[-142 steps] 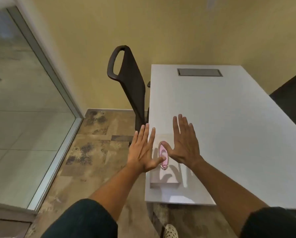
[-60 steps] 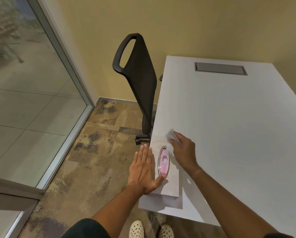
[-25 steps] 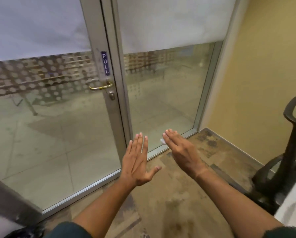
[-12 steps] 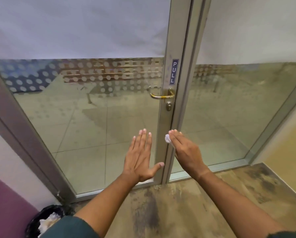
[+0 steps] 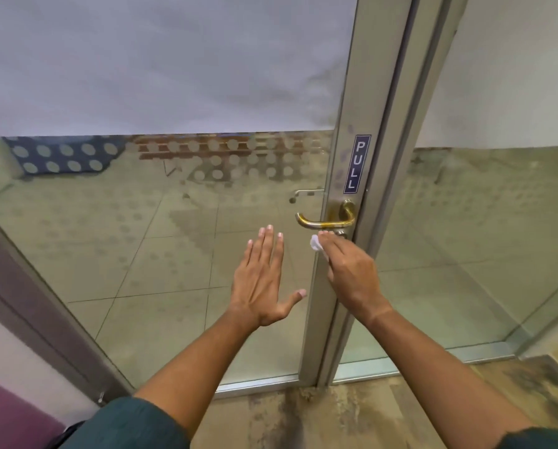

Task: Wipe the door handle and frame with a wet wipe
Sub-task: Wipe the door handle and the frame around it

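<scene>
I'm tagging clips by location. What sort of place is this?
Probably an office or commercial building entrance: a metal-framed glass door with frosted dots, a PULL sign above a brass handle, and a tiled walkway outside.

You're at an office-style entrance: aluminium-framed glass door [image 5: 174, 254], blue PULL sign [image 5: 357, 163], brass lever handle [image 5: 326, 222], frosted dot film, mottled carpet [image 5: 320, 419] underfoot.

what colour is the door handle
Brass gold, worn darker at the middle; the door handle shows in the head view.
</scene>
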Available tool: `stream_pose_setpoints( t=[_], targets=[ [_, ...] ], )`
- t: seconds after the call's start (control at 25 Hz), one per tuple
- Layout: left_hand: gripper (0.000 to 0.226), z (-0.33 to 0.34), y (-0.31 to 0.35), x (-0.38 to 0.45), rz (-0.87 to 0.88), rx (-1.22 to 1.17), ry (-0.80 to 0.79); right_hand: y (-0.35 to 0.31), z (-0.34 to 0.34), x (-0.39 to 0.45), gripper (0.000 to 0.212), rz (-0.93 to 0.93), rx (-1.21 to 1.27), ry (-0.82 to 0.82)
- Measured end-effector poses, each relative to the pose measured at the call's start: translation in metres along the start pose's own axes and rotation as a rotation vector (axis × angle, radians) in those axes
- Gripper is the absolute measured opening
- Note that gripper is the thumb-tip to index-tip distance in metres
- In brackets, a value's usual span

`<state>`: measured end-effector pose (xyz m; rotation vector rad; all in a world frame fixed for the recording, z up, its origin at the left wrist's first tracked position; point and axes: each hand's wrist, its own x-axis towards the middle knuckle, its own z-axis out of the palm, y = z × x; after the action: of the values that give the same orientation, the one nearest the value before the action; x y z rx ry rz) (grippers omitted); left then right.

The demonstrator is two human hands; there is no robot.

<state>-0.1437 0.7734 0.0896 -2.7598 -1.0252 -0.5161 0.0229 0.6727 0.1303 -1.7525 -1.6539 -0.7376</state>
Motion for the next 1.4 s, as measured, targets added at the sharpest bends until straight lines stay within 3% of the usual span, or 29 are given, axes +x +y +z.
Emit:
stream_pose_setpoints(
  t=[0.24,0.72,0.88,1.0,1.12,1.4],
  targets=[
    [0.107,-0.002,-0.032,0.068,0.06,0.029,0.096,0.023,0.029,0.057,0.038,0.039,-0.044,0.037],
    [0.075,0.009,-0.068,0.151,0.218,0.177,0.41,0.024,0.075,0.097,0.022,0.098,-0.044,-0.139],
    [0.076,0.013,-0.071,0.165,0.229,0.194,0.477,0.031,0.068,0.106,0.02,0.088,-0.073,-0.061],
    [0.086,0.012,-0.07,0.171,0.215,0.213,0.504,0.027,0.069,0.106,0.019,0.078,-0.052,-0.189],
    [0.078,0.011,-0.068,0.176,0.205,0.237,0.561,0.017,0.073,0.092,0.027,0.12,0.072,-0.296],
    [0.074,0.005,-0.062,0.19,0.189,0.215,0.644,0.011,0.077,0.081,0.024,0.212,0.07,-0.224]
  ],
)
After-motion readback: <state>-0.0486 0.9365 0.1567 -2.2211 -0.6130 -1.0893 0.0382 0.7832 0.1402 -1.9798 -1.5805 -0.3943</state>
